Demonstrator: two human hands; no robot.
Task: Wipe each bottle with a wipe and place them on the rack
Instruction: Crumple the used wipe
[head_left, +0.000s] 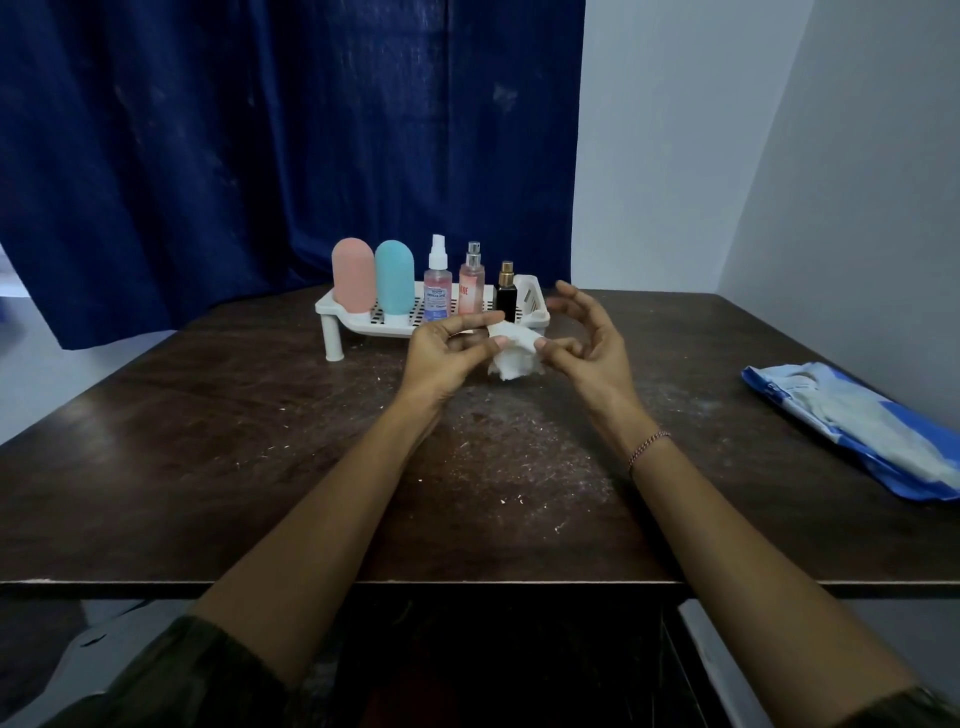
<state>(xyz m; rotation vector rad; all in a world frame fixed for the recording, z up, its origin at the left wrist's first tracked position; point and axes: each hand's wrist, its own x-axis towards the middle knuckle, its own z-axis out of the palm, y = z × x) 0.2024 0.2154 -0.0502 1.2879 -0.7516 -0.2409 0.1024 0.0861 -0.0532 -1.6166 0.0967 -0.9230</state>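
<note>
From the head cam, you've got both hands up over the dark desk (208, 441), just in front of the white rack (363, 325). Your left hand (441, 353) pinches the crumpled white wipe (511, 351) between thumb and fingers, and your right hand (587, 343) nips the wipe's other edge with thumb and a finger while the rest of its fingers are spread loose. All five bottles stand upright on the rack: pink bottle (353, 275), teal bottle (395, 280), clear spray bottle (435, 286), pink spray bottle (471, 283), black perfume bottle (506, 293). The blue wipes pack (857, 426) lies well off to your right on the desk.
</note>
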